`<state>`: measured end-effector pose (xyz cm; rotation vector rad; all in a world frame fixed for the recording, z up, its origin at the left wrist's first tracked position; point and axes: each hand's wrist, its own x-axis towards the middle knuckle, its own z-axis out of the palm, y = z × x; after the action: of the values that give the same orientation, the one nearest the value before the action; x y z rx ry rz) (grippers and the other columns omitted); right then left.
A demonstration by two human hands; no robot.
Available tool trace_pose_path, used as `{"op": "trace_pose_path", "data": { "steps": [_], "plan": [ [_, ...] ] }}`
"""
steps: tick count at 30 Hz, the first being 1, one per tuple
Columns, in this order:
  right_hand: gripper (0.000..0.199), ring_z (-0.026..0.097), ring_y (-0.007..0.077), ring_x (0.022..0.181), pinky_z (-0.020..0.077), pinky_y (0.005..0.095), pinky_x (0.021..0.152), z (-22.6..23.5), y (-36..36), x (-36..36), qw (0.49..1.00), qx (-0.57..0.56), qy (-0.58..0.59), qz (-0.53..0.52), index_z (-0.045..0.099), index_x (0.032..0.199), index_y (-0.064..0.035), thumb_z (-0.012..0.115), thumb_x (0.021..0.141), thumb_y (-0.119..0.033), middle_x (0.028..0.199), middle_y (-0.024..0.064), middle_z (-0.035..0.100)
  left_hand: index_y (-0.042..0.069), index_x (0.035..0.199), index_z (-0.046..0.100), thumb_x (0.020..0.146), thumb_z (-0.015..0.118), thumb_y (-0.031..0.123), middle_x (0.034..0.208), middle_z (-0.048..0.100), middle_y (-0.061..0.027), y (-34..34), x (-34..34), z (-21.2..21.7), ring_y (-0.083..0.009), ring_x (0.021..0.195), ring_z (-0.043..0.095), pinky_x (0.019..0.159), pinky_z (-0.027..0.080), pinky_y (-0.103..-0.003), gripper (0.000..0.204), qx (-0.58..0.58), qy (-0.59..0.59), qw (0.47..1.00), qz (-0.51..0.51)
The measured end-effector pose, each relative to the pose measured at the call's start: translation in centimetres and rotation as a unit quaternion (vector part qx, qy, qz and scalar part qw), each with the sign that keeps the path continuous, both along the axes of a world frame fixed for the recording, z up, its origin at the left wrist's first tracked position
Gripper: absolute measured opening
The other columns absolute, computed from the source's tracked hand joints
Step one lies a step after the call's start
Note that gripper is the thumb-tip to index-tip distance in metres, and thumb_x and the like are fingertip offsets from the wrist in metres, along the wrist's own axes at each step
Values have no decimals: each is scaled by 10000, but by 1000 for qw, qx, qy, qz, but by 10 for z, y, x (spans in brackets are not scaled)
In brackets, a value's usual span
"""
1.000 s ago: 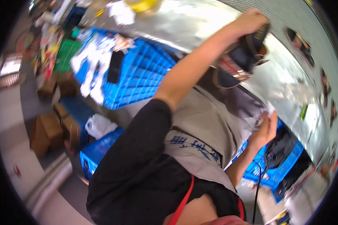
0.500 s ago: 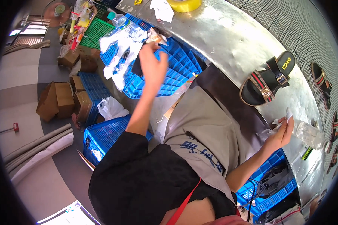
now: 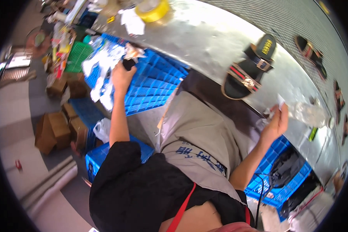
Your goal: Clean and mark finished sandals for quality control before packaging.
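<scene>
Left hand (image 3: 121, 75) now sits on the blue crate (image 3: 154, 83), upper left of frame, fingers closed around a dark item (image 3: 129, 63); half a second ago it was only reaching in. Right hand (image 3: 276, 123), right of centre, pinches a white scrap (image 3: 281, 101) beside the clear bag (image 3: 309, 113), as before. Sandal (image 3: 248, 69) lies released on the metal table (image 3: 205, 34).

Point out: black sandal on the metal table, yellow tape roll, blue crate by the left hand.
black sandal (image 3: 246, 73): head view, on its insole.
yellow tape roll (image 3: 155, 9): head view, on its outer band.
blue crate (image 3: 152, 87): head view, on its gridded side.
</scene>
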<state>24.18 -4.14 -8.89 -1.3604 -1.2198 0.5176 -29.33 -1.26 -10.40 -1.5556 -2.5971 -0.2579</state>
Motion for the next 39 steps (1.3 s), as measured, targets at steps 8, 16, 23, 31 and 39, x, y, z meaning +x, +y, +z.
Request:
{"op": "trace_pose_path", "data": {
  "steps": [8,16,23,31,39],
  "plan": [
    [281,504,87,776,380,223,654,16,3,-8,999,-21,-12,35,664,1236,15,499,1011,-10,882,30,572,-37,1295,563,770,697,455,1155,608,-281,-1,-23,-13,-453,1081,574,971,465,-501,732,-42,-1,999,-25],
    [284,493,108,721,377,239,635,21,5,-9,999,-20,39,12,683,1213,6,509,990,28,824,49,562,-35,1249,592,887,646,497,1239,624,-245,-4,19,28,-434,1169,572,986,463,-484,646,-208,121,970,-13],
    [337,551,166,694,433,287,609,43,-17,-40,989,-43,-109,94,683,1214,-52,548,916,30,833,75,586,26,1219,661,919,671,139,1178,687,-155,-16,186,93,-302,1112,648,940,498,-363,320,26,-253,917,-308],
    [418,670,224,635,488,359,491,67,-7,-96,882,-132,-440,103,647,1199,-137,630,797,-26,896,69,578,49,1258,630,721,843,104,1241,652,-139,9,257,41,-332,1167,612,980,476,-423,581,150,-276,789,-528],
    [396,672,164,632,479,312,455,73,-1,-97,824,-149,-536,107,642,1187,-144,660,799,-67,897,44,566,87,1245,646,648,898,209,1160,688,-99,13,265,24,-279,1133,639,942,469,-429,660,216,-252,780,-530]
  ]
}}
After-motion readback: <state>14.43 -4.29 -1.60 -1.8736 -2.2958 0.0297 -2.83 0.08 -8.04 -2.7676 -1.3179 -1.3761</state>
